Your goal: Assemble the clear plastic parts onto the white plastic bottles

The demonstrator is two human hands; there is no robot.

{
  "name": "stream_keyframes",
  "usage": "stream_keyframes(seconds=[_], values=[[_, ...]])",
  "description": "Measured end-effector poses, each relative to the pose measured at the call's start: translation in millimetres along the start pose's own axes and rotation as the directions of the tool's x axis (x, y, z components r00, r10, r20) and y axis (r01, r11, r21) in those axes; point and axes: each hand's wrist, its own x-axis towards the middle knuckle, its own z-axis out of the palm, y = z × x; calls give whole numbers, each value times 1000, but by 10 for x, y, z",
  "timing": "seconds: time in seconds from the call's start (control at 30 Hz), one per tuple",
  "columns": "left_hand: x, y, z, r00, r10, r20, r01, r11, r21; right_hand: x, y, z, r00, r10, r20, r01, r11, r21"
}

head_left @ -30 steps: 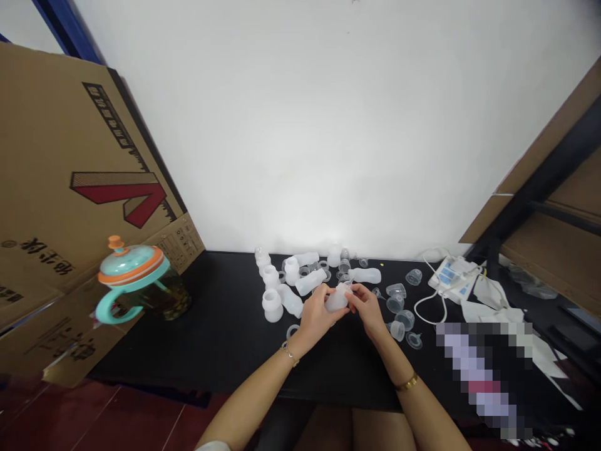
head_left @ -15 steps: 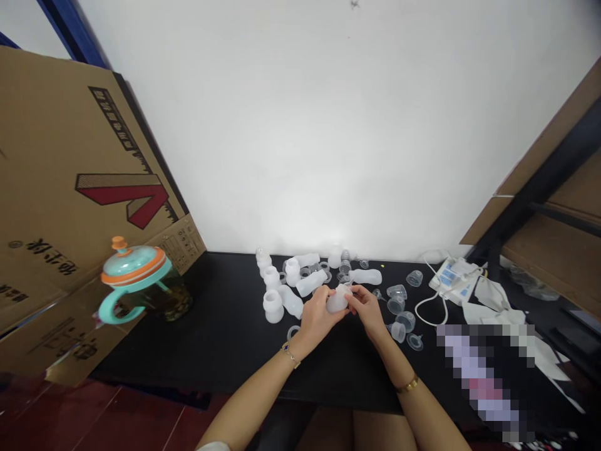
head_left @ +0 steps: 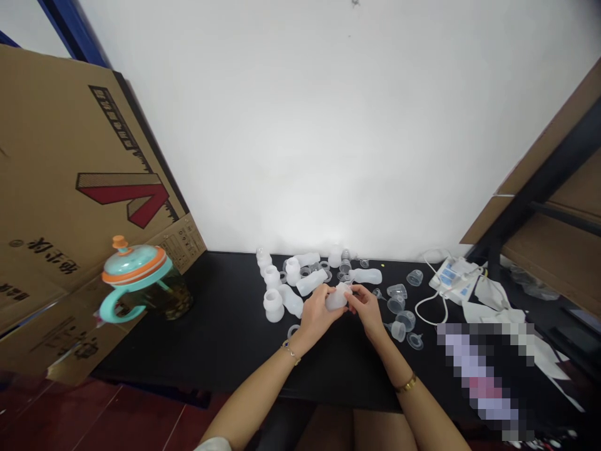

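Over the black table, my left hand (head_left: 319,312) wraps round a white translucent baby bottle (head_left: 336,299) that lies tilted between my hands. The fingertips of my right hand (head_left: 366,308) pinch the upper end of the same bottle; what exactly they grip there is partly hidden. Left of my hands, several white bottles stand, among them a wide-necked bottle (head_left: 273,305). A lying bottle (head_left: 312,283) rests just beyond my left hand, and another lying bottle (head_left: 366,276) beyond my right. A clear ring (head_left: 293,332) lies by my left wrist.
Clear cups (head_left: 397,303) and a funnel-like nipple (head_left: 415,341) lie to the right. A white power strip (head_left: 453,280) with a looped cable and crumpled white paper (head_left: 493,302) is farther right. A teal-lidded jug (head_left: 145,282) stands left before a large cardboard box (head_left: 56,188).
Almost nothing differs. Both hands stay on the bottle, with only a slight shift of the fingers and of the bottle's tilt.
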Motion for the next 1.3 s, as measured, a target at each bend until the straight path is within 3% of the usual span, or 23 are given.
stream_keyframes(seconds=[0.1, 0.2, 0.33, 0.43, 0.6, 0.93, 1.3], values=[[8, -1, -3, 1000, -31, 2, 31, 998, -58, -5, -6, 5, 1000, 2, 6, -2, 1000, 23], [34, 14, -6, 995, -88, 44, 96, 964, -247, -4, -27, 0, 999, 36, 24, -38, 993, 112], [108, 50, -33, 978, -159, 138, 210, 789, -577, 7, -72, -12, 995, 98, 26, -101, 969, 224], [151, 83, -79, 945, -233, 230, 328, 661, -675, 10, -93, -16, 993, 107, 44, -114, 968, 222], [163, 106, -137, 911, -303, 281, 409, 573, -710, -1, -78, -5, 985, 127, 120, -148, 971, 186], [161, 112, -139, 903, -273, 331, 429, 562, -707, -8, -59, -8, 972, 142, 186, -173, 972, 162], [159, 37, -143, 898, -310, 313, 439, 569, -695, -14, -80, -9, 966, 166, 199, -201, 965, 171]])
